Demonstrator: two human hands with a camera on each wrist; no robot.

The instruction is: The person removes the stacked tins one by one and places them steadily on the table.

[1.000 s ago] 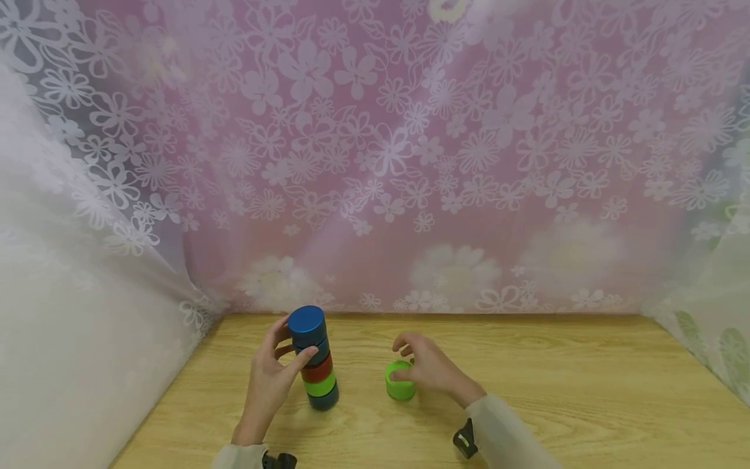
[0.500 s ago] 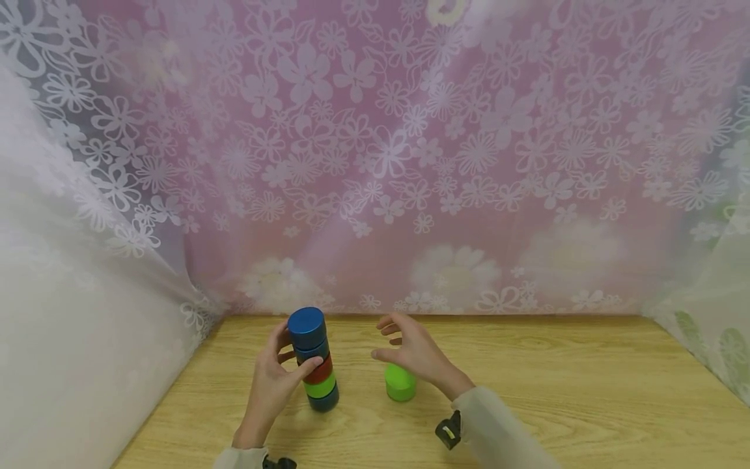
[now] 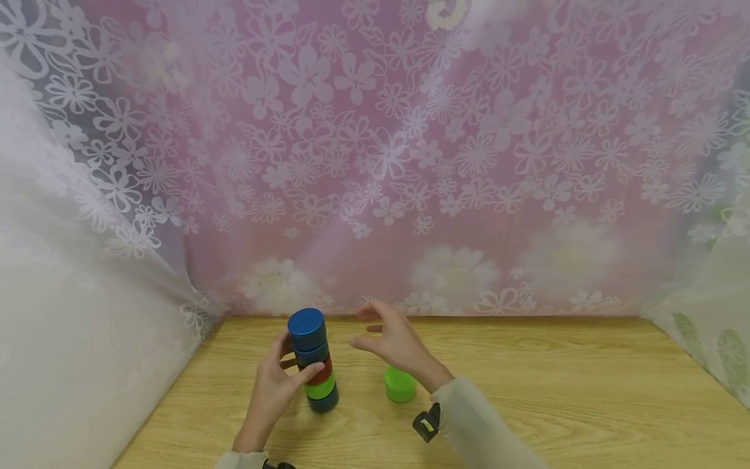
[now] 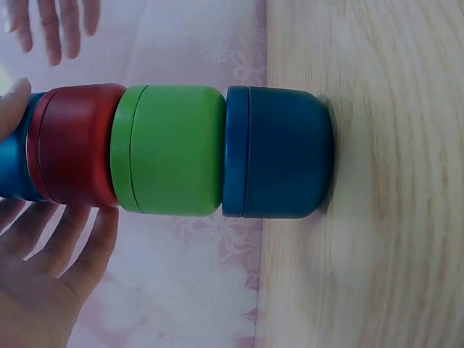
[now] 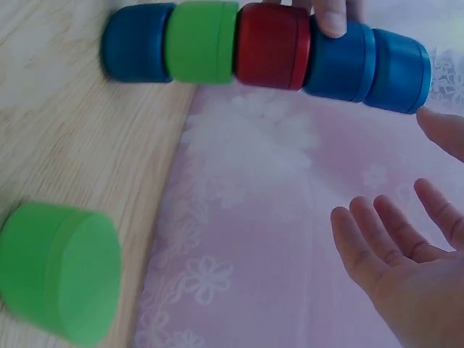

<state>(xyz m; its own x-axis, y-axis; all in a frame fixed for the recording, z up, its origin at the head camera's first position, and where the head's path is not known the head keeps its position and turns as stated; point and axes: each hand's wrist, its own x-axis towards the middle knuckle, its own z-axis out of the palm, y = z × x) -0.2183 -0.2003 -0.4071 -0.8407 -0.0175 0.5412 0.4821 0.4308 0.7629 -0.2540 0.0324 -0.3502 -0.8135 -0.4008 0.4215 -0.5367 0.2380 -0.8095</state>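
A tower of small lidded canisters stands on the table: dark blue canister (image 4: pixel 283 152) at the bottom, then a green one (image 4: pixel 174 148), a red one (image 4: pixel 78 145) and two blue ones, with the top canister (image 3: pixel 306 329) highest. Seen from the right wrist, the upper part leans slightly out of line. My left hand (image 3: pixel 274 384) holds the tower around its upper middle, thumb in front and fingers behind. My right hand (image 3: pixel 395 342) hovers right of the tower's top, fingers spread, holding nothing. Below it sits a separate green canister (image 3: pixel 400 385) on the table.
The wood-grain table (image 3: pixel 527 391) ends at a pink flowered curtain (image 3: pixel 410 195) behind. A whitish curtain (image 3: pixel 88 326) hangs along the left side, and another sheet closes the right. A small black device (image 3: pixel 426 422) is strapped at the right wrist.
My right hand has left the separate green canister, rising and moving left toward the tower's top. The left thumb has slid slightly down the tower. The canisters stay where they were.
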